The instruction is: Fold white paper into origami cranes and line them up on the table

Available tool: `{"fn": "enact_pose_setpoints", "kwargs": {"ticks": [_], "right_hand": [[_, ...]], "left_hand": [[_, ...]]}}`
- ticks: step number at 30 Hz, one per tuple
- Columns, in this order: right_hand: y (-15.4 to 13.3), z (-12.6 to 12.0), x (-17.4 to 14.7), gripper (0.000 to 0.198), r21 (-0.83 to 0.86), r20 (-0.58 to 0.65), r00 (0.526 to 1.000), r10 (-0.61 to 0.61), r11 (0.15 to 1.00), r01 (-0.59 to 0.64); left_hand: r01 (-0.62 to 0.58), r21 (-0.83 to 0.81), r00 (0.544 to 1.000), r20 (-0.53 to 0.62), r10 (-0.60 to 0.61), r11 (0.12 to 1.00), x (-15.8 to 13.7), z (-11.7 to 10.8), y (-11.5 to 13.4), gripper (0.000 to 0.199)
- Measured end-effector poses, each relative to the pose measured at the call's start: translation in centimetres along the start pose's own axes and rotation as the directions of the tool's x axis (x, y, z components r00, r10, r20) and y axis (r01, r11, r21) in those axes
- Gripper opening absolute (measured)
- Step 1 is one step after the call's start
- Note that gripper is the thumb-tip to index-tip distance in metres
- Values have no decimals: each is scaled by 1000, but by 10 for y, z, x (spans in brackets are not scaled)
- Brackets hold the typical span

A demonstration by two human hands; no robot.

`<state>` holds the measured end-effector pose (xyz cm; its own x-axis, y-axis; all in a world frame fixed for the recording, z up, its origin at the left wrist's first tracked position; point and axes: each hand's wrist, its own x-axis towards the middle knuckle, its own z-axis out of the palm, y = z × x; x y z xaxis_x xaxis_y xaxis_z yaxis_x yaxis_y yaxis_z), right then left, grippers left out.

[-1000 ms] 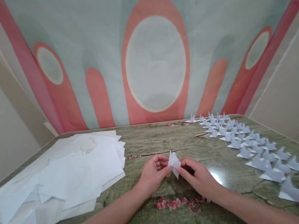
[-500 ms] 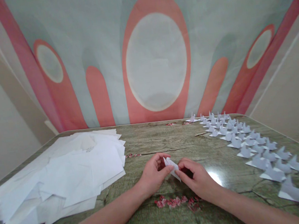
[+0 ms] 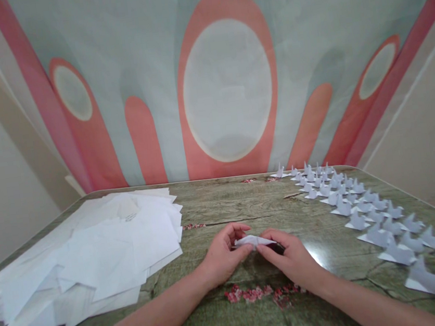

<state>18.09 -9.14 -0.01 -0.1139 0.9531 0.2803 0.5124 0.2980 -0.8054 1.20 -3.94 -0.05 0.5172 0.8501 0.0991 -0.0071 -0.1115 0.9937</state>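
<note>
Pinching from both ends, your left hand [image 3: 222, 256] and right hand [image 3: 291, 259] close their grip on one small folded white paper piece [image 3: 253, 240], held flat and low over the middle of the green wood-grain counter [image 3: 245, 201]. Bare room lies ahead of it, up to the far edge. A loose pile of white paper sheets [image 3: 94, 250] fills the left side (too overlapped to count). Rows of small folded white paper figures [image 3: 364, 209], some thirty-odd, run along the right edge.
</note>
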Motion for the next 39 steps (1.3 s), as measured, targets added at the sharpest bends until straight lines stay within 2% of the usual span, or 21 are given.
{"fn": "enact_pose_setpoints", "kwargs": {"ticks": [3,5,7,9,12,16,20,23,27,31,36,39], "right_hand": [[1,-2,0,11,-53,-33,994,-101,994,100],[5,-5,0,8,-189,-49,975,-218,960,206],[9,-9,1,8,-407,9,937,-349,855,322],[11,-12,2,11,-576,131,903,-410,710,406],[10,-14,2,16,-665,246,871,-426,579,471],[9,-9,0,19,-636,300,839,-454,561,531],[11,-6,-1,19,-636,344,833,-434,545,546],[11,-8,0,15,-628,347,854,-387,581,518],[13,-16,3,12,-514,317,898,-304,741,433],[18,-23,7,14,-322,315,906,-281,867,381],[21,-26,12,11,-118,300,932,-203,962,247],[22,-24,14,11,-62,292,946,-137,985,161]], "left_hand": [[-78,164,997,-8,81,983,-2,-1,1,31],[-186,354,977,-29,210,917,-5,-1,6,32],[-293,486,944,8,331,823,-8,-2,11,35],[-353,561,924,83,373,749,-10,-3,14,33],[-382,652,919,194,343,655,-11,-3,14,24],[-390,743,921,295,256,544,-12,-3,11,13],[-406,782,914,352,202,473,-11,-3,9,10],[-413,782,910,365,194,466,-10,-3,9,6],[-440,754,897,395,199,487,-10,-4,12,4],[-431,734,901,385,201,525,-10,-4,13,9],[-383,673,921,327,210,632,-7,-4,9,12],[-330,622,942,266,205,710,-4,-4,6,11]]}}
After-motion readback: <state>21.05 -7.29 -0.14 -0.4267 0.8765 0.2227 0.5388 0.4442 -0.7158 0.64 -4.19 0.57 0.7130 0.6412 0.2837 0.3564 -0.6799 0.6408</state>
